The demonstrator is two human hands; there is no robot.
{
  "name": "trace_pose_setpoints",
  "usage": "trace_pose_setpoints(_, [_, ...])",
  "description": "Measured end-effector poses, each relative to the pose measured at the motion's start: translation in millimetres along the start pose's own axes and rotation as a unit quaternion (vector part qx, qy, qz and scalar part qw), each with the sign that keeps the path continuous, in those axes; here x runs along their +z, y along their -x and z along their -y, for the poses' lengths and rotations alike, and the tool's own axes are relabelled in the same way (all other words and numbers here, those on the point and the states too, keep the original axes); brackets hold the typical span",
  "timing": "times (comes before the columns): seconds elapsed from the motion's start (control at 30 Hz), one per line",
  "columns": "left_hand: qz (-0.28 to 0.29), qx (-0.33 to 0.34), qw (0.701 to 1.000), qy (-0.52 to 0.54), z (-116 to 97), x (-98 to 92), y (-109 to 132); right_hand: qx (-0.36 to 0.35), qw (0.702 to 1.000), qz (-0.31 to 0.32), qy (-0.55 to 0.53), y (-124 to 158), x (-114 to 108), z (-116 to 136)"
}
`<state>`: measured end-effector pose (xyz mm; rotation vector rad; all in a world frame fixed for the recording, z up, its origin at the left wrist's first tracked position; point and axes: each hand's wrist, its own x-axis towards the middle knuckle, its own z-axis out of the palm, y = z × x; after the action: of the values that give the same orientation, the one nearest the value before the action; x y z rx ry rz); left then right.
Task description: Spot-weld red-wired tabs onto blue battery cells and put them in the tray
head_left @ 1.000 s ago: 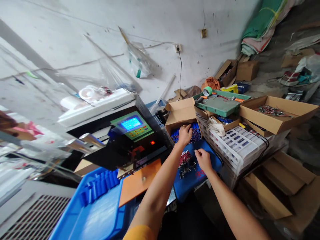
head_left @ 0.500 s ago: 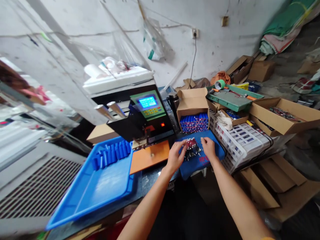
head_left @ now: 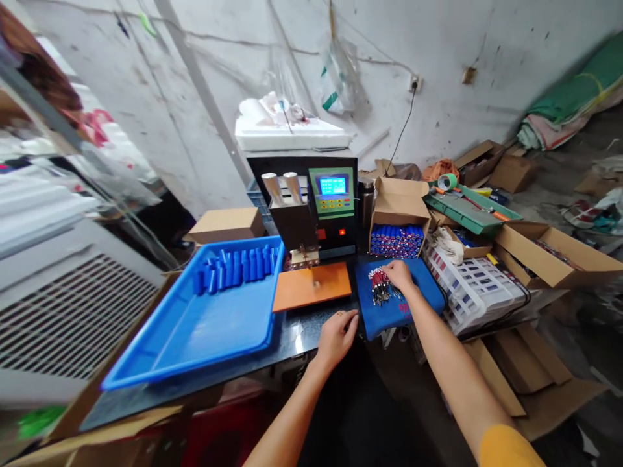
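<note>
Rough white plaster walls close in a cluttered workshop, where a dark glossy counter carries the work. On its right end lies a blue cloth pad, and on that pad sits a small bundle of red-and-black wire leads with metal tips; the right hand rests palm down just to the right of the bundle, fingers loosely spread and touching its edge, though whether it grips any lead cannot be told. The left hand hovers at the counter's front edge, well apart from the bundle, fingers half curled and holding nothing visible. Behind the pad stands one open cardboard box packed with blue cylindrical cells. Left of it is one black spot-welding machine with a green panel and lit blue screen, with one flat orange board before it. Further left lies one large blue plastic tray holding a row of blue cells, too many and too blurred to count. One white plastic crate sits to the right of the pad.
</note>
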<state>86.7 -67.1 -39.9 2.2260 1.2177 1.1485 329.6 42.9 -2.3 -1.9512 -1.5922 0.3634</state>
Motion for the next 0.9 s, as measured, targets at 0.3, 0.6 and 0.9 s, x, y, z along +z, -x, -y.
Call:
trace_pose_setpoints(0.3, [-0.006, -0.023, 1.0, -0.005, 0.4, -1.1, -2.2, 0.028, 0.992, -0.01, -0.126, -8.9, 8.3, 4.1])
trace_pose_setpoints(0.6, [-0.019, -0.033, 0.999, 0.033, 2.9, 0.5, 0.3, 0.091, 0.864, -0.046, -0.494, 8.7, -20.3, 29.9])
trace_pose_setpoints(0.9, [-0.088, -0.155, 0.943, 0.281, -28.8, -22.0, -19.6, 0.045, 0.795, 0.029, -0.605, 55.8, -32.5, 93.2])
